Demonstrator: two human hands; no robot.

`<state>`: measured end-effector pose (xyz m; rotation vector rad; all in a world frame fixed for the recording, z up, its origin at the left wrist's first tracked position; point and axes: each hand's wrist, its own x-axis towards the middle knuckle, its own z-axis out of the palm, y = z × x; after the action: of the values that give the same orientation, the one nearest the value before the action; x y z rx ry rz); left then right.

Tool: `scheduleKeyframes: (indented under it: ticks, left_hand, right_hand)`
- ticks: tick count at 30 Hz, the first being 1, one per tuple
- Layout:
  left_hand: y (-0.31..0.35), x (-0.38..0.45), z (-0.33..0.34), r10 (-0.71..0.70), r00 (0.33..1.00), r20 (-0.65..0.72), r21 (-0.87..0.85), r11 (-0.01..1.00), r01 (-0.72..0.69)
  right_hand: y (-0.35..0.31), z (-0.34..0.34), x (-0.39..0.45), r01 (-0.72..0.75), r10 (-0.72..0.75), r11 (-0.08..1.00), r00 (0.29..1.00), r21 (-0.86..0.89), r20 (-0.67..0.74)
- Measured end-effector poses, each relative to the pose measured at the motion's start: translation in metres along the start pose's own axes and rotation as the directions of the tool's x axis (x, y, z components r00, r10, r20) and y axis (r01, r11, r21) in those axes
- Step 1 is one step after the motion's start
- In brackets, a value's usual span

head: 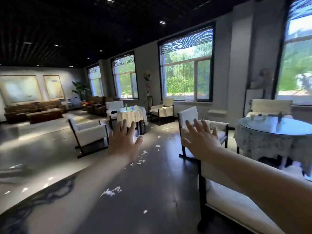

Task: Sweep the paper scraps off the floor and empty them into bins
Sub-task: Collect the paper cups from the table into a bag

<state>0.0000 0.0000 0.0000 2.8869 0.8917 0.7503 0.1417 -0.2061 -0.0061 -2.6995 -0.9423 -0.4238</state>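
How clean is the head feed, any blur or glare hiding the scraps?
Head view: window light is bright, its blind shows moiré; right edge is motion-smeared; wide-angle bends the frame; floor is dark with glare at left, yet paper scraps stand out white.

Both hands, left hand and right hand, were spread at frame center above paper scraps on the dark floor.

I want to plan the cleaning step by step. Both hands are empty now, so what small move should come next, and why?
Probably look around for a broom: the left hand and right hand are open and hold nothing, paper scraps lie scattered on the dark floor, and no broom or bin is in view.
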Motion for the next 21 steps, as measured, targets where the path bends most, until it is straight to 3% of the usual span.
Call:
scheduleKeyframes:
  ticks: [8, 12, 21]
  left_hand:
    - [0.167, -0.013, 0.053, 0.3, 0.945, 0.129, -0.104, 0.952, -0.288]
    - [0.273, -0.039, 0.065, 0.419, 0.902, 0.103, -0.2, 0.897, -0.394]
    - [0.495, -0.124, 0.079, 0.565, 0.816, 0.119, -0.387, 0.784, -0.486]
  right_hand:
    - [0.153, -0.047, -0.092, -0.312, 0.311, 0.945, 0.95, -0.095, -0.018]
    - [0.24, -0.082, -0.147, -0.456, 0.454, 0.88, 0.89, -0.134, -0.05]
    - [0.417, -0.149, -0.263, -0.58, 0.57, 0.77, 0.813, -0.267, -0.122]
